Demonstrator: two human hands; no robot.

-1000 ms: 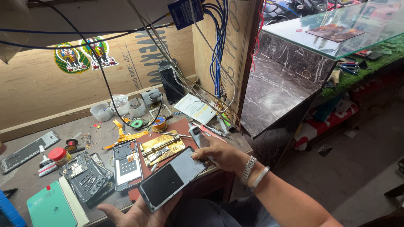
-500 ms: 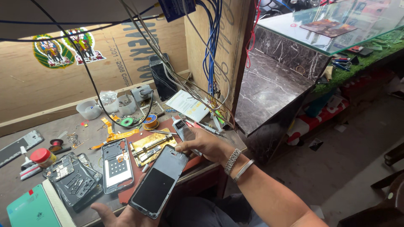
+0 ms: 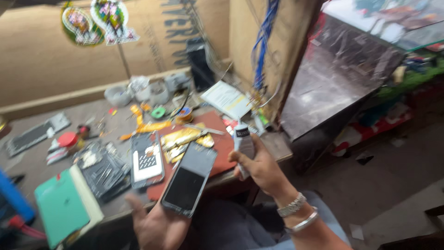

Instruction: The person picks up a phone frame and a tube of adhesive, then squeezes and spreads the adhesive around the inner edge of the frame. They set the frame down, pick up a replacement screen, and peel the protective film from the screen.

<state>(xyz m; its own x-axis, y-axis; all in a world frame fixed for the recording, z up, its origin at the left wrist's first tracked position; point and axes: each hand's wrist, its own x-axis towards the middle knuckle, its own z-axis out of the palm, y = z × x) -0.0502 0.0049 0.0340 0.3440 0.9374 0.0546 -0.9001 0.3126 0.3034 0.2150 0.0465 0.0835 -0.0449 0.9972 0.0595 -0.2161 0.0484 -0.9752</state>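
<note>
A cluttered workbench (image 3: pixel 41 159) is seen from above; the view is blurred by motion. A red mat (image 3: pixel 222 143) is laid at the bench's front edge, with an opened phone body (image 3: pixel 146 159) just left of it and a green booklet (image 3: pixel 60 206) further left. A dark smartphone (image 3: pixel 189 178) is supported screen-up in the left hand (image 3: pixel 155 227), palm beneath, above the bench's front edge. A small glue tube (image 3: pixel 243 141) with a black label is gripped upright in the closed right hand (image 3: pixel 261 169), just right of the smartphone. Metal bracelets (image 3: pixel 296 213) are worn on the right wrist.
</note>
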